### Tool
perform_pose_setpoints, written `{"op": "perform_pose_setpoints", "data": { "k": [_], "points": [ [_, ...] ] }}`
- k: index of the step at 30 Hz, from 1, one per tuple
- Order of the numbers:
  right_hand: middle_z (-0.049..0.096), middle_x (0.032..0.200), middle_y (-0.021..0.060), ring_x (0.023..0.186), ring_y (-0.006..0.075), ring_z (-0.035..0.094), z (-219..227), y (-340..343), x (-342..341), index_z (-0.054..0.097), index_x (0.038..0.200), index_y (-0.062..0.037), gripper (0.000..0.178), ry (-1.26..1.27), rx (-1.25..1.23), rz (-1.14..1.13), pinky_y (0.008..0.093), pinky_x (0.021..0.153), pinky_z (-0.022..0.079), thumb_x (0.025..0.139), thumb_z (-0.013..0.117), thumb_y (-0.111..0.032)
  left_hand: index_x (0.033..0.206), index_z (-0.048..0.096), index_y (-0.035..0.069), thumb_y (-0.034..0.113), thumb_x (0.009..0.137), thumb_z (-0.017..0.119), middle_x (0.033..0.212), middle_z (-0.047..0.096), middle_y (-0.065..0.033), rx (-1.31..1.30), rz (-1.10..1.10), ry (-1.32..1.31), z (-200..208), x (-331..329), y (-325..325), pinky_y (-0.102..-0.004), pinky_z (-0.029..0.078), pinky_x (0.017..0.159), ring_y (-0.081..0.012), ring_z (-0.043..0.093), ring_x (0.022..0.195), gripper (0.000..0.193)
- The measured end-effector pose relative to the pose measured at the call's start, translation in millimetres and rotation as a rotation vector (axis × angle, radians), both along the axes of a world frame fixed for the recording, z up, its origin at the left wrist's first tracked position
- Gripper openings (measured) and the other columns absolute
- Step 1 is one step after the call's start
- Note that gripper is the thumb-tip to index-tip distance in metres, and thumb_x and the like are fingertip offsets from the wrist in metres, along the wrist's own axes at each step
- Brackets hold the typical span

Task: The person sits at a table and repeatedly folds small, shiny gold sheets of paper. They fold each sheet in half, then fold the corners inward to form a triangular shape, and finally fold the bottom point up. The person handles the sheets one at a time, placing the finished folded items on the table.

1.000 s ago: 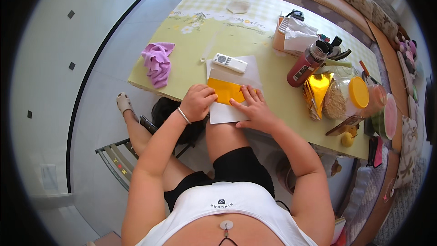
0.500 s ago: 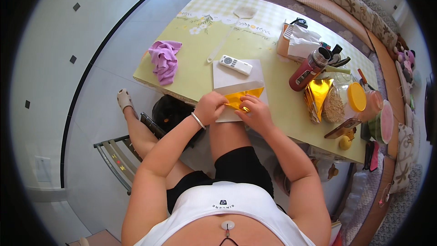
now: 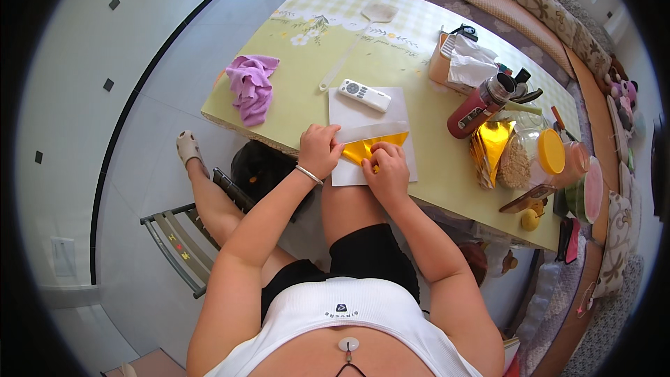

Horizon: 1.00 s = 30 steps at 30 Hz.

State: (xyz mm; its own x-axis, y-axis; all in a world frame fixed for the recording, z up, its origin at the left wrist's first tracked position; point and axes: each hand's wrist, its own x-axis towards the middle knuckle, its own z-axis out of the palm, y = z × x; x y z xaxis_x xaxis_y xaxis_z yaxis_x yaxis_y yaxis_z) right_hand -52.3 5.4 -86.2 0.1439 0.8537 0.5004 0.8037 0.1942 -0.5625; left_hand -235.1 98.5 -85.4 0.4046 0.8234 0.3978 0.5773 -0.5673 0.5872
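Observation:
A sheet of gold foil paper (image 3: 368, 146) with a pale strip along its far edge lies on a stack of white paper (image 3: 351, 176) at the table's near edge. My left hand (image 3: 320, 151) pinches the foil paper's left corner between closed fingers. My right hand (image 3: 387, 171) has its fingers curled onto the folded near edge at the right; its fingertips partly hide the foil there. A white remote control (image 3: 364, 95) rests on the far part of the white paper, beyond both hands.
On the right stand a red thermos (image 3: 480, 106), a tissue box (image 3: 442, 63), more gold foil (image 3: 488, 152), a yellow-lidded jar (image 3: 515, 160), a phone (image 3: 527, 197) and a cut watermelon (image 3: 592, 192). A purple cloth (image 3: 251, 89) and a fly swatter (image 3: 358, 49) lie farther left.
My left hand has shifted slightly left and up along the foil paper. My right hand has moved a little, and more of the foil's gold face now shows between the hands.

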Motion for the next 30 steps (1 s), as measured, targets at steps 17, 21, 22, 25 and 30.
{"op": "perform_pose_setpoints", "data": {
  "k": [17, 21, 22, 25, 30],
  "points": [
    [0.06, 0.106, 0.0118, 0.097, 0.0307, 0.056, -3.3, 6.5, -4.5, 0.073, 0.119, -0.0057, 0.036, -0.333, 0.053, 0.018, 0.0386, 0.089, 0.049, 0.083, 0.067, -0.011, 0.094, 0.071, 0.003, 0.01, 0.085, 0.062, 0.093, 0.068, -0.0101, 0.417, -0.175, 0.177, 1.6, 4.7, -32.2, -0.0407, 0.05, 0.08, -0.0299, 0.064, 0.092, 0.015],
    [0.061, 0.109, 0.0125, 0.102, 0.0316, 0.057, -0.2, 3.8, -1.6, 0.068, 0.125, -0.0049, 0.041, -0.375, 0.029, 0.039, 0.0388, 0.091, 0.05, 0.084, 0.066, -0.01, 0.087, 0.069, 0.003, 0.012, 0.082, 0.068, 0.092, 0.068, -0.01, 0.259, -0.092, 0.257, 12.1, 9.0, -39.0, -0.0405, 0.051, 0.081, -0.031, 0.066, 0.094, 0.011],
    [0.061, 0.11, 0.0126, 0.104, 0.0321, 0.057, 0.4, 2.8, 0.0, 0.066, 0.129, -0.0048, 0.044, -0.382, 0.019, 0.048, 0.0391, 0.091, 0.05, 0.085, 0.066, -0.009, 0.085, 0.069, 0.004, 0.013, 0.082, 0.069, 0.092, 0.068, -0.0098, 0.186, -0.078, 0.292, 15.8, 13.1, -40.9, -0.0407, 0.051, 0.082, -0.0308, 0.066, 0.097, 0.01],
    [0.06, 0.117, 0.0124, 0.115, 0.0342, 0.056, 6.6, 3.0, 15.3, 0.056, 0.139, -0.0042, 0.053, -0.053, -0.213, 0.049, 0.0407, 0.094, 0.051, 0.087, 0.066, -0.008, 0.088, 0.067, 0.007, 0.017, 0.079, 0.076, 0.102, 0.067, -0.0099, 0.003, -0.024, 0.479, 30.4, 29.8, -25.2, -0.0428, 0.047, 0.093, -0.0315, 0.062, 0.109, 0.016],
    [0.058, 0.126, 0.0122, 0.124, 0.0321, 0.054, 21.8, 30.4, 49.9, 0.048, 0.145, -0.0055, 0.059, -0.054, -0.268, 0.014, 0.0416, 0.099, 0.049, 0.088, 0.065, -0.006, 0.108, 0.066, 0.009, 0.024, 0.069, 0.086, 0.119, 0.061, -0.0116, 0.242, 0.119, 0.342, 12.5, 37.7, -5.6, -0.0471, 0.036, 0.106, -0.033, 0.052, 0.119, 0.046]
  ]
}}
